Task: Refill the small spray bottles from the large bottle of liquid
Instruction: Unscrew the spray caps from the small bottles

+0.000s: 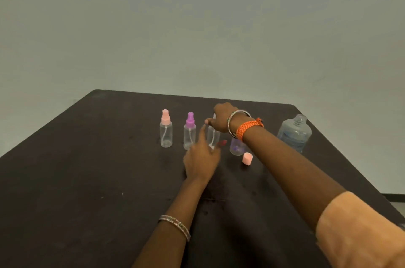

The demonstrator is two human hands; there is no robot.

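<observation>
Dark table (87, 180) filling the lower half of the frame, with four small clear spray bottles in a row near centre. From the left: pink-capped spray bottle (166, 129) and purple-capped spray bottle (189, 131), both upright and untouched; third spray bottle (213, 136), its top gripped from above by the right hand (221, 117); fourth small bottle (237, 147), partly hidden behind the right wrist. The left hand (202, 158) reaches toward the third bottle's base, fingers extended and relaxed; contact cannot be told. A loose pink cap (247, 158) lies just right of the fourth bottle. The large clear bottle (294, 134), uncapped, stands at the right of the frame.
</observation>
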